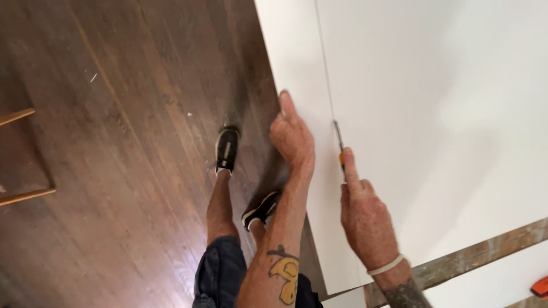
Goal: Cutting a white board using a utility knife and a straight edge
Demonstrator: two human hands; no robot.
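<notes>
A large white sheet of board (422, 102) fills the right half of the view, with a thin cut line running down it near its left edge. My right hand (365, 217) grips an orange-handled utility knife (340, 145) whose blade sits on that line. My left hand (292, 134) rests on the narrow strip at the sheet's left edge, fingers over the rim, just left of the knife.
Dark wooden floor (114, 171) lies to the left, with my two legs in black shoes (226, 149) standing by the sheet's edge. A worn wooden beam (474, 259) crosses the lower right. An orange object (539, 287) shows at the right corner. Wooden furniture legs (23, 197) are at far left.
</notes>
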